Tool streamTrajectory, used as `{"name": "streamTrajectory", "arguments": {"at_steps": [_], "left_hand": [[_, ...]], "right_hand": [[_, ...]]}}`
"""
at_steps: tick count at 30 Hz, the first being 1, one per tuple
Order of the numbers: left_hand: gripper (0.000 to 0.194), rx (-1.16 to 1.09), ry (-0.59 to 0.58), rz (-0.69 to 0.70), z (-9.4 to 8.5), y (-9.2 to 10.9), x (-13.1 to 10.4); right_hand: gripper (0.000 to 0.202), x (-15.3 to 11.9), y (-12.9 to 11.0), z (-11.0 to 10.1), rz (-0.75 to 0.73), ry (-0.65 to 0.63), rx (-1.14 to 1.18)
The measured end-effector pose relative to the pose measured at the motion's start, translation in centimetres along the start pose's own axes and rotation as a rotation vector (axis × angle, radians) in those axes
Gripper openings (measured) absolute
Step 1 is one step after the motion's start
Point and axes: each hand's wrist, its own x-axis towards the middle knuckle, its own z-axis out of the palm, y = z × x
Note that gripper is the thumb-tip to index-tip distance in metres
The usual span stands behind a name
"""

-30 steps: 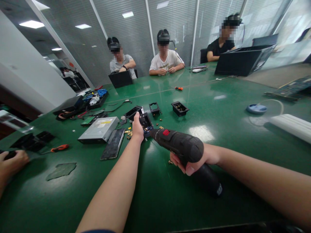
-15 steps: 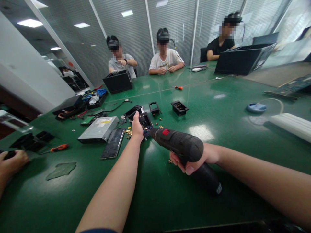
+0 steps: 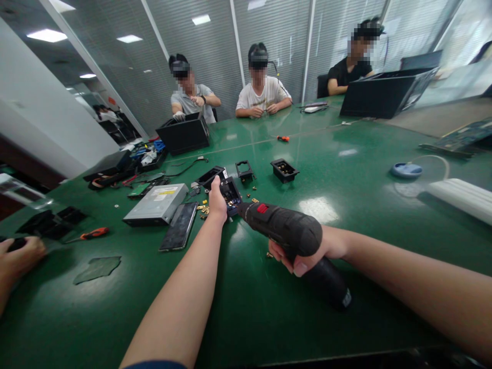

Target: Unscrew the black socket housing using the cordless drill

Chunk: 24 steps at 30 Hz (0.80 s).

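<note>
My left hand (image 3: 218, 201) is closed around the edge of a black plastic socket box (image 3: 231, 196), its open side tilted toward me with metal parts inside. In my right hand (image 3: 298, 259) is a black cordless drill (image 3: 282, 225) with a red switch, gripped by its handle. The drill's nose points left at the box; its bit is hidden or too small to make out. Small brass pieces (image 3: 205, 209) lie beside my left hand. Just beyond stand another black box (image 3: 211, 177), a black frame (image 3: 244, 170) and a further black box (image 3: 284, 170) holding brass parts.
Left of my forearm are a phone (image 3: 179, 226), a silver disc drive (image 3: 156, 205), an orange screwdriver (image 3: 94, 233) and another person's hand (image 3: 28, 253). Across the green table several people sit, two with black cases (image 3: 183, 134) in front of them. A blue round object (image 3: 406, 170) lies right.
My hands, the drill and the socket box stay almost still. Across the table, the person at left has shifted a hand, and the black case there has moved slightly toward the left.
</note>
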Motion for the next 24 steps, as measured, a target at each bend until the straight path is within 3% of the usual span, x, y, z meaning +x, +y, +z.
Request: {"name": "streamTrajectory", "arguments": {"at_steps": [7, 24], "left_hand": [[0.081, 0.030, 0.058, 0.007, 0.24, 0.04, -0.17], [0.074, 0.012, 0.085, -0.015, 0.77, 0.54, -0.68]], "right_hand": [[0.055, 0.00, -0.23, 0.00, 0.007, -0.002, -0.023], [0.054, 0.13, -0.84, 0.17, 0.011, -0.008, 0.021]]}}
